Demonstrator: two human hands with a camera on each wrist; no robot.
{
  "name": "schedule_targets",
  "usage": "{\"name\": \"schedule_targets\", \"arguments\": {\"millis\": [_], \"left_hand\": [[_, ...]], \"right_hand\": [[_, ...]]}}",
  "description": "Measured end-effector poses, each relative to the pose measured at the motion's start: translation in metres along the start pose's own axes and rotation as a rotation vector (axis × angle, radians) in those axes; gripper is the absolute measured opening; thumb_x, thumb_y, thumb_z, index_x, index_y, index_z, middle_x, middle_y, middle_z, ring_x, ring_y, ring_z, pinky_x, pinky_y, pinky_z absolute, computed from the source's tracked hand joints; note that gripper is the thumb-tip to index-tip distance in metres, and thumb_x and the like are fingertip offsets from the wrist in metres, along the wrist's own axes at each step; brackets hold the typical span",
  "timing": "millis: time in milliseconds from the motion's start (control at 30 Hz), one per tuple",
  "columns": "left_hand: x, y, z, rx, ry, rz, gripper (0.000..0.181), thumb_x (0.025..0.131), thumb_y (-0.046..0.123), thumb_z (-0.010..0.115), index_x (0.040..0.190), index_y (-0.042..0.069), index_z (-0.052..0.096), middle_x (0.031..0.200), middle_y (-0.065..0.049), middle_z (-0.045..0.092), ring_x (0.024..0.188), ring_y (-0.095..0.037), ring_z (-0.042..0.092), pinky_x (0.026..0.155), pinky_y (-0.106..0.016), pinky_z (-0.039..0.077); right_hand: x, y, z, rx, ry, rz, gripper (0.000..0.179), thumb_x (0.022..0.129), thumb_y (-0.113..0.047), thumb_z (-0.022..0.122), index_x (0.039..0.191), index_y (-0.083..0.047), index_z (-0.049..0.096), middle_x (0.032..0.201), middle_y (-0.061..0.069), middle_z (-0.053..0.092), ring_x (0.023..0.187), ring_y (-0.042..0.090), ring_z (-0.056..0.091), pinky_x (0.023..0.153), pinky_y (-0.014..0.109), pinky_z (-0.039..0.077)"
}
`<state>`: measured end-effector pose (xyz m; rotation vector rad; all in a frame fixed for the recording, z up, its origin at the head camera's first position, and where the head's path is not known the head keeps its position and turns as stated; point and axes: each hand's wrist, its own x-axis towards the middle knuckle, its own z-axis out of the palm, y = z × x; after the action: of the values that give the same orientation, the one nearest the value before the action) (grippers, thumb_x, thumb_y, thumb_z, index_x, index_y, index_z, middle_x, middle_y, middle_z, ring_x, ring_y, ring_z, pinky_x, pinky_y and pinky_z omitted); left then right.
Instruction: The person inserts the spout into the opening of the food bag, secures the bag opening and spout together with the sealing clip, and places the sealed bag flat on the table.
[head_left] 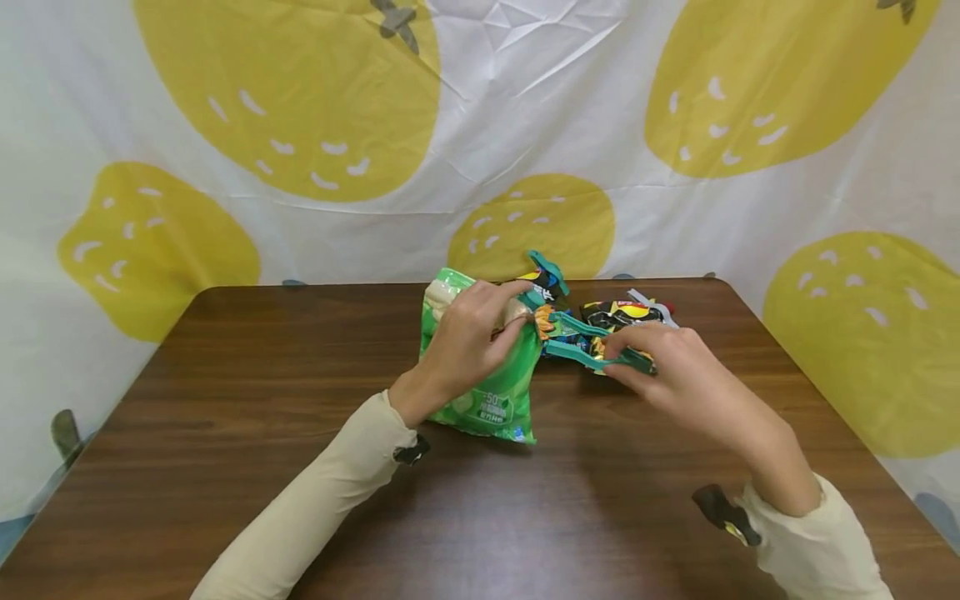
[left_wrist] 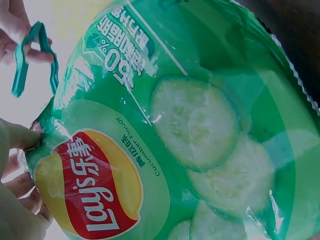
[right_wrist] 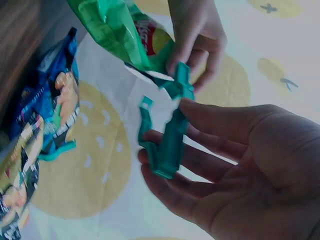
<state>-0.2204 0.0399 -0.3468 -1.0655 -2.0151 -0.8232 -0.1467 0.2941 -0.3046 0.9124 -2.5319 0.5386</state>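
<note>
while pinched — clip (head_left: 596, 350) between fingers (head_left: 626, 371)

A dark brown wooden table (head_left: 225, 400) is filling the near and middle of the scene. At its far edge, right of centre, a few snack packets are lying together: a blue one (right_wrist: 52, 107), closed by a teal clip (head_left: 547, 268), and to its right a black and yellow one (head_left: 618, 312) with a silvery packet edge (head_left: 651, 302) showing behind it. Beyond the table a white cloth backdrop (head_left: 480, 92) printed with large yellow fruit shapes is hanging across the whole far side.
</note>
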Motion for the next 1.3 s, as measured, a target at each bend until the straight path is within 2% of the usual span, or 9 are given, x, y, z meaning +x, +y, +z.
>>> {"name": "schedule_targets", "arguments": {"millis": [167,300,467,667,833,933,1033,1200,1300], "left_hand": [[-0.002,0.008,0.003,-0.042,-0.027,0.029,0.040,0.091,0.003,0.064,0.131,0.003,0.060,0.089,-0.004,0.063,0.091,-0.017,0.057,0.080,-0.029,0.045],[-0.004,0.016,0.007,-0.066,-0.060,0.065,0.043,0.088,0.000,0.061,0.131,0.001,0.058,0.093,-0.004,0.063,0.090,-0.017,0.055,0.077,-0.026,0.043],[-0.006,0.023,0.012,-0.096,-0.120,0.106,0.042,0.088,0.000,0.062,0.130,0.001,0.059,0.114,-0.007,0.068,0.093,-0.016,0.055,0.076,-0.023,0.044],[-0.009,0.025,0.013,-0.124,-0.131,0.103,0.046,0.086,-0.003,0.060,0.132,0.002,0.058,0.113,-0.006,0.068,0.085,-0.014,0.050,0.068,-0.020,0.039],[-0.008,0.025,0.012,-0.141,-0.104,0.090,0.046,0.085,-0.003,0.062,0.130,0.001,0.058,0.117,-0.007,0.067,0.090,-0.015,0.053,0.068,-0.019,0.040],[-0.007,0.023,0.010,-0.139,-0.105,0.099,0.045,0.085,-0.002,0.063,0.130,0.001,0.058,0.120,-0.008,0.067,0.091,-0.015,0.054,0.069,-0.020,0.041],[-0.008,0.021,0.010,-0.128,-0.113,0.111,0.046,0.084,-0.003,0.062,0.130,0.001,0.058,0.120,-0.007,0.067,0.087,-0.015,0.053,0.068,-0.020,0.040],[-0.012,0.016,0.010,-0.106,-0.115,0.109,0.046,0.085,-0.006,0.060,0.130,0.002,0.057,0.125,-0.011,0.060,0.088,-0.014,0.054,0.066,-0.016,0.042],[-0.016,0.012,0.012,-0.077,-0.112,0.098,0.045,0.086,-0.007,0.060,0.130,0.002,0.055,0.126,-0.013,0.054,0.083,-0.013,0.054,0.064,-0.016,0.043]], "right_hand": [[0.005,-0.002,0.014,0.062,0.076,-0.032,0.018,0.081,0.000,0.080,0.092,-0.009,0.069,0.092,-0.001,0.069,0.089,0.016,0.064,0.076,0.036,0.050],[0.007,-0.003,0.023,0.114,0.120,-0.107,0.021,0.080,0.002,0.080,0.094,-0.009,0.069,0.097,-0.001,0.069,0.094,0.015,0.063,0.083,0.031,0.050],[0.007,-0.004,0.029,0.145,0.112,-0.153,0.022,0.079,0.005,0.080,0.092,-0.010,0.071,0.109,0.003,0.068,0.100,0.019,0.064,0.084,0.033,0.053],[0.007,-0.008,0.037,0.148,0.117,-0.140,0.019,0.080,0.004,0.080,0.089,-0.010,0.069,0.124,0.014,0.060,0.104,0.025,0.066,0.078,0.038,0.056],[0.009,-0.009,0.042,0.198,0.148,-0.068,0.036,0.081,0.000,0.080,0.106,-0.004,0.055,0.122,0.011,0.060,0.106,0.024,0.066,0.082,0.037,0.057],[0.010,-0.009,0.042,0.240,0.136,-0.016,0.052,0.084,-0.003,0.079,0.123,-0.004,0.047,0.125,0.011,0.063,0.105,0.025,0.068,0.083,0.038,0.057],[0.012,-0.006,0.045,0.241,0.106,-0.020,0.059,0.087,-0.007,0.077,0.137,-0.007,0.047,0.121,0.008,0.067,0.099,0.021,0.069,0.081,0.038,0.057],[0.016,0.002,0.061,0.243,0.124,-0.081,0.054,0.088,-0.005,0.075,0.137,-0.002,0.055,0.119,0.008,0.068,0.099,0.018,0.067,0.081,0.039,0.055],[0.019,0.007,0.073,0.258,0.165,-0.111,0.049,0.087,-0.001,0.075,0.132,0.002,0.058,0.123,0.013,0.066,0.104,0.023,0.066,0.083,0.042,0.055]]}}
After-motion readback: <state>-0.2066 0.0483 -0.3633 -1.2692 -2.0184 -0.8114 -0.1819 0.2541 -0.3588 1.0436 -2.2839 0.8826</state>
